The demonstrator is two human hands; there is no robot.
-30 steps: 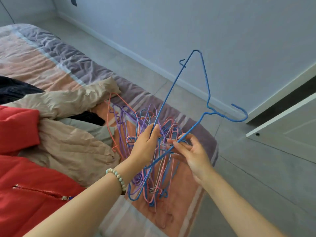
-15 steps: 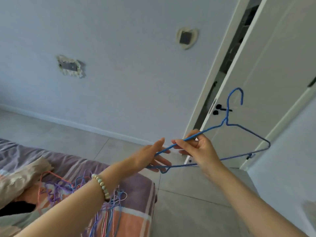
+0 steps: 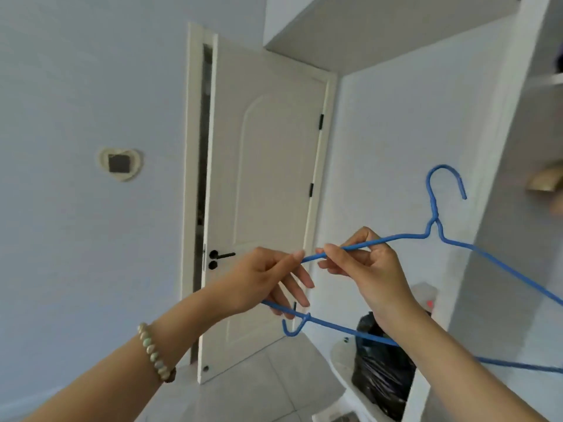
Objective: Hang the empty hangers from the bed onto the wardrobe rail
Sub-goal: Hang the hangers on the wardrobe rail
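A blue wire hanger [image 3: 433, 205] is held in the air in front of me, its hook up at the right. My right hand [image 3: 374, 269] pinches the hanger's upper left arm between thumb and fingers. My left hand [image 3: 268, 278], with a bead bracelet on the wrist, holds the hanger's left corner, and the bottom wire runs out from under its fingers. The wardrobe's white side panel [image 3: 487, 178] stands just behind the hook. A pale bar [image 3: 548, 80] shows inside the wardrobe at the top right; it is too blurred to name. The bed is out of view.
A white door [image 3: 268, 193] with a black handle [image 3: 222, 255] stands ajar straight ahead. A black plastic bag [image 3: 380, 370] sits on a white round stand [image 3: 341, 360] at the wardrobe's foot. A heart-shaped wall plate [image 3: 120, 164] is on the left wall.
The view has swung from the bed and its hanger pile up towards the door and wardrobe. Both hands carried the blue hanger up and to the right, turning its hook upright.
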